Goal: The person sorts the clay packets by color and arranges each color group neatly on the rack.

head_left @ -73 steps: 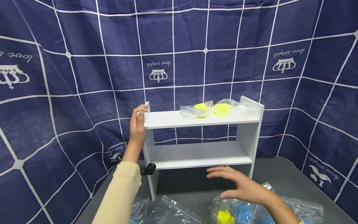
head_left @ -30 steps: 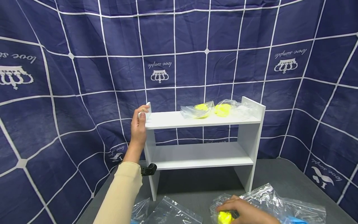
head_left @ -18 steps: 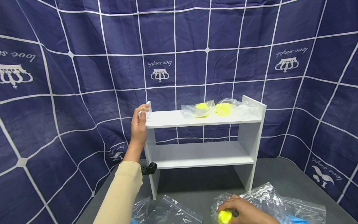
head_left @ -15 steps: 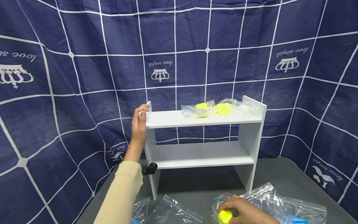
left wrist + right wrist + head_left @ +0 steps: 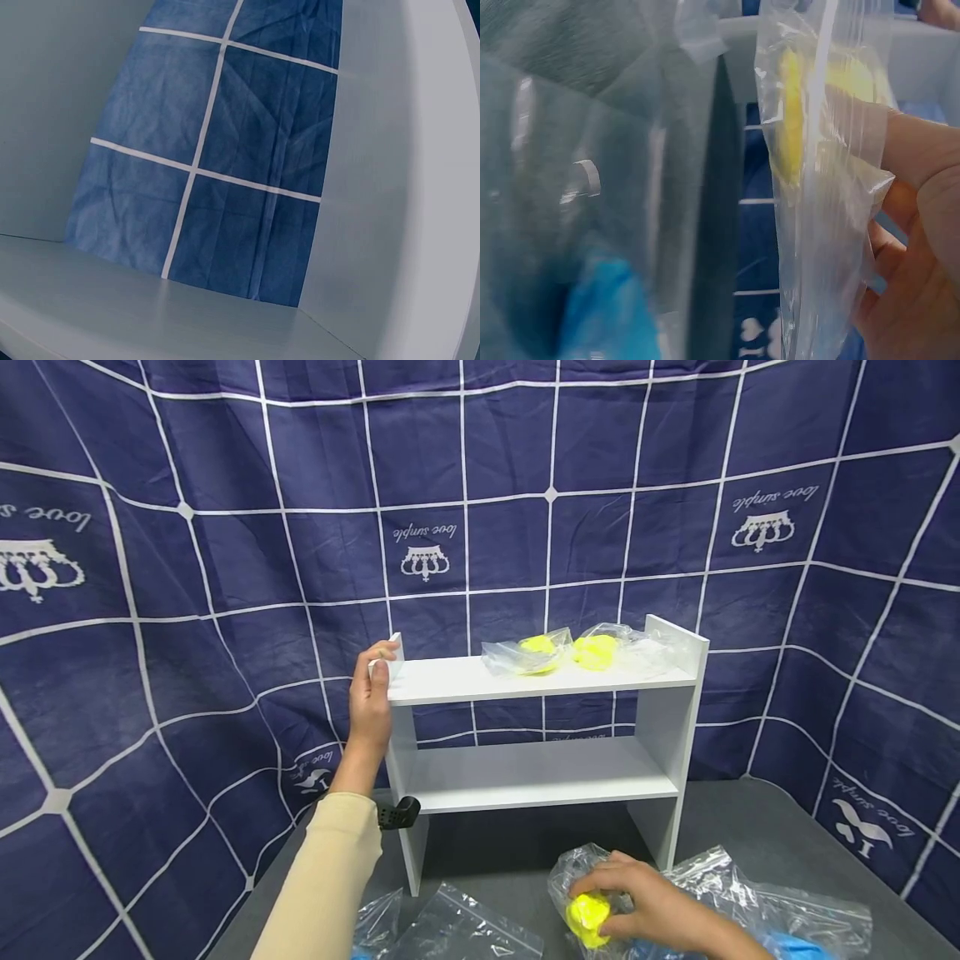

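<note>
My left hand [image 5: 369, 702] grips the top left side of a small white two-tier shelf [image 5: 525, 802], its fingers over the side panel and its thumb at the front edge. In the head view, my right hand [image 5: 637, 902] pinches a clear zip bag [image 5: 573, 864] around a bright yellow lump [image 5: 588, 918], in front of the shelf's right half. The right wrist view shows the same bag [image 5: 802, 247] upright beside my fingers, its zip strip facing the camera. The left wrist camera looks into the shelf, at its inner panels [image 5: 367, 187].
Two bagged yellow lumps [image 5: 595, 652] lie on the top shelf. More clear zip bags [image 5: 810, 914] with blue contents [image 5: 798, 947] rest on the grey table at front right. Other clear bags [image 5: 468, 927] lie at front left. A dark blue patterned cloth [image 5: 502, 460] hangs behind.
My right hand came down from above the bags, took hold of the bag with the yellow lump and has lifted it slightly forward. My left hand has stayed on the shelf.
</note>
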{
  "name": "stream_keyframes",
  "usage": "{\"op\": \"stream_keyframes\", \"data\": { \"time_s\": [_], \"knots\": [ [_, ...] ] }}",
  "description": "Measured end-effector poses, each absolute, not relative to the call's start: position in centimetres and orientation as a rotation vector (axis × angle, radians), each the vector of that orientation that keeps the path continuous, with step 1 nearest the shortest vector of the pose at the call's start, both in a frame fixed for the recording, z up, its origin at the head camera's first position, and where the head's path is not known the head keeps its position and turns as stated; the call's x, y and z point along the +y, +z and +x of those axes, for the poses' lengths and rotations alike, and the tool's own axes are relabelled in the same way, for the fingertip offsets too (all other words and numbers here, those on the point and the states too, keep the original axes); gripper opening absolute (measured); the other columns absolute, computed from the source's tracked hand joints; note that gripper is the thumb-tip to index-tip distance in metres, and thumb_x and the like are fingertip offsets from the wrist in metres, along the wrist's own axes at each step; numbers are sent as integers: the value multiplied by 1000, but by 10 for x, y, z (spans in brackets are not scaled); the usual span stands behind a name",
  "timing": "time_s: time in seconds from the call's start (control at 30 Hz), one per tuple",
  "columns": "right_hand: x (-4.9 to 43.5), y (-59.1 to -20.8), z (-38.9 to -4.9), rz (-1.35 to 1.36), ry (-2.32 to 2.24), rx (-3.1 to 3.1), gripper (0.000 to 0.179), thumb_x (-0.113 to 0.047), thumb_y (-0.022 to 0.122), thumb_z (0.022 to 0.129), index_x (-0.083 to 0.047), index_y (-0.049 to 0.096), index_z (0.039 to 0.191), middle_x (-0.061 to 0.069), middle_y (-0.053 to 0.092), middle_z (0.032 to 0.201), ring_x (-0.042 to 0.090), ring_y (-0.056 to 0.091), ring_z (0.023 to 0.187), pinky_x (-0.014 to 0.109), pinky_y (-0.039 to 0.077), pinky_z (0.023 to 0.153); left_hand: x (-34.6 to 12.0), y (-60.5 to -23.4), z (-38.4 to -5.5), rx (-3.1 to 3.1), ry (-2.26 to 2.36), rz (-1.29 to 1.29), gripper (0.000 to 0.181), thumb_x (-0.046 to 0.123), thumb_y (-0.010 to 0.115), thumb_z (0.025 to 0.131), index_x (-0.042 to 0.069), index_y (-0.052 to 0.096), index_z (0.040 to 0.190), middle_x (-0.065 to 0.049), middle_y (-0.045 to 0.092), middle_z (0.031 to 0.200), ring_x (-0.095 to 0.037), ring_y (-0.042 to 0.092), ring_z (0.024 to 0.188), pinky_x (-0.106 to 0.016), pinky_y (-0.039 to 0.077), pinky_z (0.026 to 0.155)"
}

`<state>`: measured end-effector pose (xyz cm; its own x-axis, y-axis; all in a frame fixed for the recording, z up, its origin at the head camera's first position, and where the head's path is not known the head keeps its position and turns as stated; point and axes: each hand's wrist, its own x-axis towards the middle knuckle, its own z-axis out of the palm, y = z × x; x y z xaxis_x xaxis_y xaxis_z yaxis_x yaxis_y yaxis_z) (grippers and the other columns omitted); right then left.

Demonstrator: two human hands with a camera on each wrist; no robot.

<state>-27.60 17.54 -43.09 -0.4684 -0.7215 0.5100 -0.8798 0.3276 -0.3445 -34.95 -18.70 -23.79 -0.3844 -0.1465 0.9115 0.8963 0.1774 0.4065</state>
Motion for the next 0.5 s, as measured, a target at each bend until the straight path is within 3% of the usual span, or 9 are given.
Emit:
{"op": "stream_keyframes", "data": {
  "time_s": [0.5],
  "knots": [
    [159,-349,-264,1388,721,-2333,52,-27,79,75,-30,60,124,-19,65,113,1,53,96,24,48,78,-189,-238,-348,-1509,-1415,-751,24,4,35,98,-19,44,102,-37,49,124,-42,43,127,-25,30,109]
  ]
}}
